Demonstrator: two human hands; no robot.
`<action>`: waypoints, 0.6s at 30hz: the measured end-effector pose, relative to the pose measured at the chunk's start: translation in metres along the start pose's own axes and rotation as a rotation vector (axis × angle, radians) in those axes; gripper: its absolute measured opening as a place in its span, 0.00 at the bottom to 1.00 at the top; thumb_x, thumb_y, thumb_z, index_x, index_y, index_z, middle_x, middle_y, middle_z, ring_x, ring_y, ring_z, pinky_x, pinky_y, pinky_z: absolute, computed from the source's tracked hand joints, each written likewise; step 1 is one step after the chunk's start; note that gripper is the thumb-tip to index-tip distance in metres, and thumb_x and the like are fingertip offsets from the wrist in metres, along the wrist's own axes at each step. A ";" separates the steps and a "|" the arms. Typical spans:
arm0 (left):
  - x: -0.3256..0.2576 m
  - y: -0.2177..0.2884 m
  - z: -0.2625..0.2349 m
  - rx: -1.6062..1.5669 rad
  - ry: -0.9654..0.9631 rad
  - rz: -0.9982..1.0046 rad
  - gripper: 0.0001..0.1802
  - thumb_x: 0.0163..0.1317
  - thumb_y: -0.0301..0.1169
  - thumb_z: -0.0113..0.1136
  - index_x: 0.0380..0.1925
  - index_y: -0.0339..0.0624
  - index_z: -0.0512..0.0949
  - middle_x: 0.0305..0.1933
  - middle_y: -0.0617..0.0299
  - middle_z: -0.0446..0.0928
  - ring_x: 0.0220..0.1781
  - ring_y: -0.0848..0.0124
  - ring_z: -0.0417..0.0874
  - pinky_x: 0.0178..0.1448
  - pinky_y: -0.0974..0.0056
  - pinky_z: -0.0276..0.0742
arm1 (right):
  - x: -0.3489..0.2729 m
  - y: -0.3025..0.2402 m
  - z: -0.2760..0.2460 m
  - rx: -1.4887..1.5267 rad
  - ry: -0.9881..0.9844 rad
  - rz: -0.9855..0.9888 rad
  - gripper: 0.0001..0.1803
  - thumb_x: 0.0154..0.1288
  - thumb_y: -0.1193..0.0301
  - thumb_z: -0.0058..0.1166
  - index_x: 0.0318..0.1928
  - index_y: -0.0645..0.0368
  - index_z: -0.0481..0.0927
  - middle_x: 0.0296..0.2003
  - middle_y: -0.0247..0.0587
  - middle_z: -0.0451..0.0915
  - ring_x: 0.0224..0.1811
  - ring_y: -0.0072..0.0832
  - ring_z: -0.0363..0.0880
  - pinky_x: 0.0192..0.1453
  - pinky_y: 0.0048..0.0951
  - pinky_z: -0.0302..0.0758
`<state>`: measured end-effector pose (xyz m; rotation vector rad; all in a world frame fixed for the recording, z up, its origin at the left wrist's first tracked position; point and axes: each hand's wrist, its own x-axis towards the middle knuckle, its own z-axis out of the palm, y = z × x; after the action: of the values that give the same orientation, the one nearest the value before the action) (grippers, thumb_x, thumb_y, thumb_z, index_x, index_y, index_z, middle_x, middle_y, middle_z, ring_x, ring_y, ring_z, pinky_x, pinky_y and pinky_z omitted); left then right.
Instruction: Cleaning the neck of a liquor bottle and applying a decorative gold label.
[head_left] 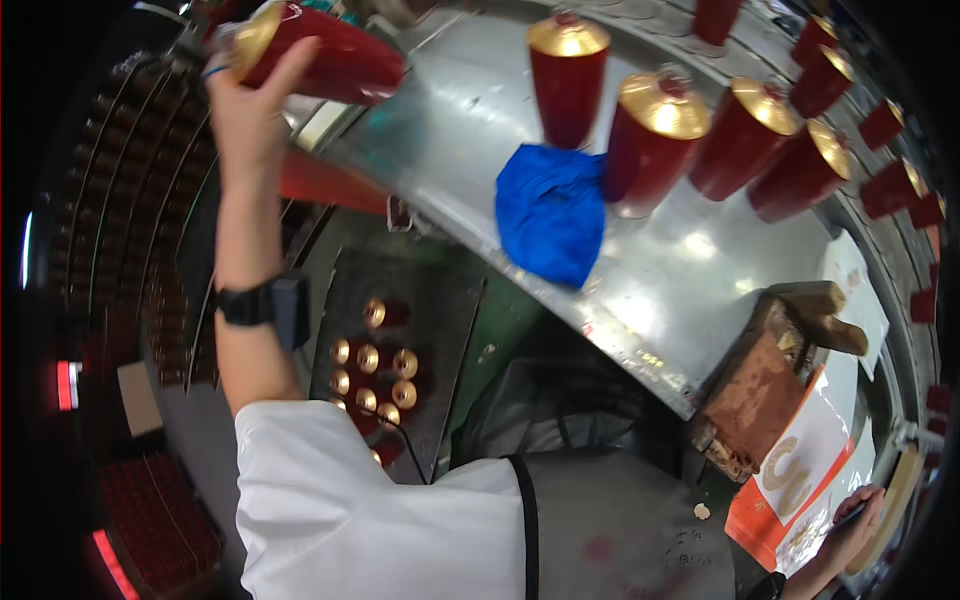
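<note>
My left hand (250, 110) is raised at the upper left, closed round the gold shoulder of a dark red bottle (340, 60). The bottle is tilted, nearly lying on its side, its base toward the metal table (450, 130). My thumb lies across it, and the other fingers are mostly hidden. At the lower right edge, my right hand (855, 525) has its fingers curled on a small dark thing that I cannot make out. It is beside an orange and white printed bag (790, 480). A crumpled blue cloth (550, 215) lies on the table against standing bottles.
Several red bottles with gold shoulders, one of them a near bottle (655, 140), stand along the table and beyond. A worn wooden block (755, 390) sits at the table's right corner. Below left, a dark board (440, 330) bears more bottles. Loaded racks (130, 200) fill the left.
</note>
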<state>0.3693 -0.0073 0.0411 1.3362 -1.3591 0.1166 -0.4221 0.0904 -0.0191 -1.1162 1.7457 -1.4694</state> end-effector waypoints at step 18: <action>-0.433 -0.198 -0.004 0.527 -0.275 -0.780 0.50 0.40 0.41 0.82 0.61 0.36 0.65 0.59 0.46 0.73 0.59 0.53 0.77 0.65 0.55 0.71 | -0.013 -0.055 0.040 -0.042 -0.241 0.035 0.18 0.81 0.62 0.40 0.30 0.53 0.67 0.18 0.25 0.61 0.15 0.12 0.54 0.17 0.15 0.53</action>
<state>0.3761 0.1898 -0.3923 2.3126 -0.9584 -0.2671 -0.3699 0.0803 0.0247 -1.2234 1.6259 -1.2268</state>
